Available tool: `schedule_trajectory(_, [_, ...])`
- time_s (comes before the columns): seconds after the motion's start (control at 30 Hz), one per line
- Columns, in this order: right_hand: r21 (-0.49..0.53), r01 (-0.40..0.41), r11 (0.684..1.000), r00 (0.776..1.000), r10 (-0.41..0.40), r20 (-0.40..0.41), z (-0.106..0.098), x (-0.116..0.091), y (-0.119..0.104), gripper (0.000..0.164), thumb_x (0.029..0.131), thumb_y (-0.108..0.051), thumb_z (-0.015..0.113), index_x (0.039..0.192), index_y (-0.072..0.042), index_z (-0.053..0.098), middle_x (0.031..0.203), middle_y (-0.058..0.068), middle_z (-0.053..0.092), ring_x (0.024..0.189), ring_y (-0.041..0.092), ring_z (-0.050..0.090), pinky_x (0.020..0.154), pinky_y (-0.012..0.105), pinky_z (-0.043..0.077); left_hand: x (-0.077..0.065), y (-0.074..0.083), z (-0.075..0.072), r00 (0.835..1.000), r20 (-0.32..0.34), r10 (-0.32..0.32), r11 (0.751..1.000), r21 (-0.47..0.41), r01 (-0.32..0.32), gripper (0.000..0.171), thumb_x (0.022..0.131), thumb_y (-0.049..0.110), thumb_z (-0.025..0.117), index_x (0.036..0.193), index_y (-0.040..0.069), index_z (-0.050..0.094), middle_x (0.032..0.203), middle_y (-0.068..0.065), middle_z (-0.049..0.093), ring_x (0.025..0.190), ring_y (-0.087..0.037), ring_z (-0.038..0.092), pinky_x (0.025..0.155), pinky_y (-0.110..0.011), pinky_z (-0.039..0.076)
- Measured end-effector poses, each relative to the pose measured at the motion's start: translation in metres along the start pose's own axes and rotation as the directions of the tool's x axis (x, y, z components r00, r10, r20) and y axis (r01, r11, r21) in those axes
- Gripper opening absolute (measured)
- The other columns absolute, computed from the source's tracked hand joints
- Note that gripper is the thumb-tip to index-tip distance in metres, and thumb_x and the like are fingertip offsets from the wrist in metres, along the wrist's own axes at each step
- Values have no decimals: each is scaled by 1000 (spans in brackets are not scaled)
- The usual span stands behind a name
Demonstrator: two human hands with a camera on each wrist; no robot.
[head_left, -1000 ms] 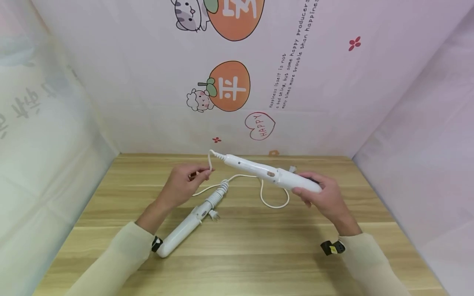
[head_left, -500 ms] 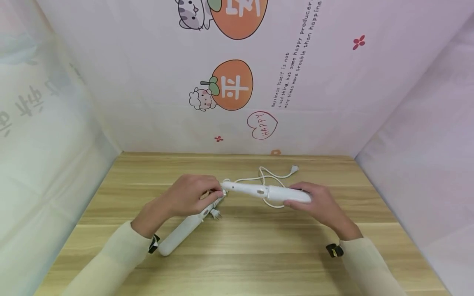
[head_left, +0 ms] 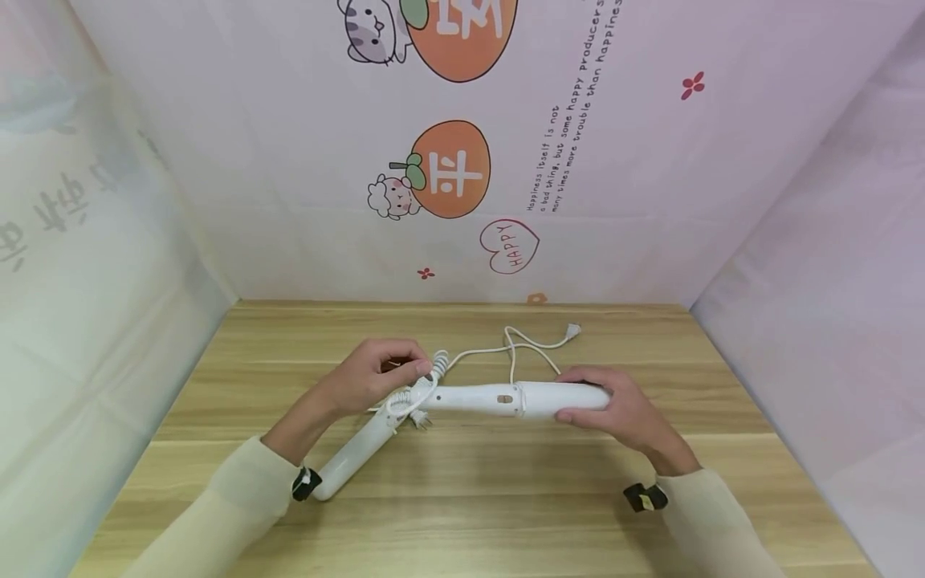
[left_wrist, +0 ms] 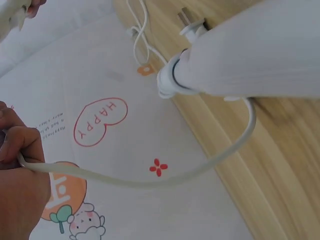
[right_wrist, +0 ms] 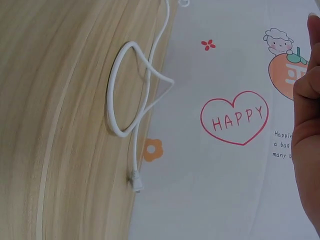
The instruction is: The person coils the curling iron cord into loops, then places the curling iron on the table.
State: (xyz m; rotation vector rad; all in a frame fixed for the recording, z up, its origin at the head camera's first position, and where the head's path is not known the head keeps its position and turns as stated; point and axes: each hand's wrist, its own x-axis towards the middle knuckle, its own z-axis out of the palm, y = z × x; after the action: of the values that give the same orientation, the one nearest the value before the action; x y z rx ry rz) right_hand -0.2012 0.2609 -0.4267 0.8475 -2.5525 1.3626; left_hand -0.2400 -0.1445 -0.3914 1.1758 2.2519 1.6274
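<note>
My right hand [head_left: 625,413] grips the thick, rounded end of a white curling iron [head_left: 473,397], held nearly level with its handle toward the left. My left hand [head_left: 376,373] pinches that iron's white cord [left_wrist: 125,182], which curves in a slack loop below the fingers. A second white curling iron [head_left: 354,461] lies diagonally on the table under my left forearm. Cord coils [head_left: 440,363] are wound round its handle, and its two-prong plug [head_left: 421,418] sticks out beside them. The held iron's handle end overlaps this wound handle in the head view.
A loose length of white cord [right_wrist: 111,95] makes a loop on the wooden table [head_left: 506,514] behind the held iron and ends in a plug [head_left: 573,330]. A printed cloth wall [head_left: 614,257] rises at the table's back edge, with more cloth at both sides.
My right hand has lowered the curling iron from a raised tilt to nearly level. Its handle end has come down over the other iron's wound handle. My left hand has shifted right, still pinching the cord.
</note>
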Motion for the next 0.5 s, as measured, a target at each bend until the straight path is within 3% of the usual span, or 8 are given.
schedule_trajectory(0.1, [12, -7, 1000, 999, 8, -42, 1, 0, -2, 38, 80, 1, 91, 116, -6, 79, 111, -14, 77, 79, 8, 65, 66, 28, 55, 0, -1, 5, 996, -43, -73, 997, 2, 73, 19, 112, 10, 61, 101, 5, 76, 85, -1, 62, 73, -7, 50, 66, -23, 43])
schedule_trajectory(0.2, [39, 15, 999, 996, -12, -84, 3, 0, -1, 37, 80, 6, 89, 115, -3, 79, 110, -18, 76, 79, 7, 65, 65, 28, 55, 1, -3, 12, 989, -65, -133, 990, -51, 130, 18, 112, 9, 60, 103, 4, 75, 79, 0, 58, 67, -8, 47, 61, -22, 41])
schedule_trajectory(0.33, [34, -75, 997, 981, 80, -179, 8, 1, -6, 36, 84, 1, 90, 118, -3, 79, 107, -20, 75, 82, 9, 65, 66, 28, 56, 2, -1, 21, 975, -92, -203, 977, -82, 195, 21, 114, 8, 54, 112, -1, 73, 75, -3, 56, 60, -10, 48, 55, -23, 42])
schedule_trajectory(0.43, [-2, -176, 984, 953, 170, -251, 10, 5, -13, 35, 88, -10, 91, 121, -10, 80, 107, -15, 75, 83, 12, 63, 69, 28, 55, 3, 3, 26, 963, -148, -227, 971, 37, 235, 26, 117, 17, 51, 123, 5, 74, 79, -4, 62, 58, -10, 47, 54, -25, 42])
schedule_trajectory(0.5, [-20, -196, 980, 942, 183, -280, 11, 8, -13, 35, 89, -13, 92, 122, -14, 81, 110, -8, 77, 84, 12, 63, 70, 28, 54, 3, 5, 28, 956, -198, -216, 956, 158, 249, 27, 117, 23, 52, 120, 10, 76, 79, 1, 63, 57, -8, 44, 54, -25, 41])
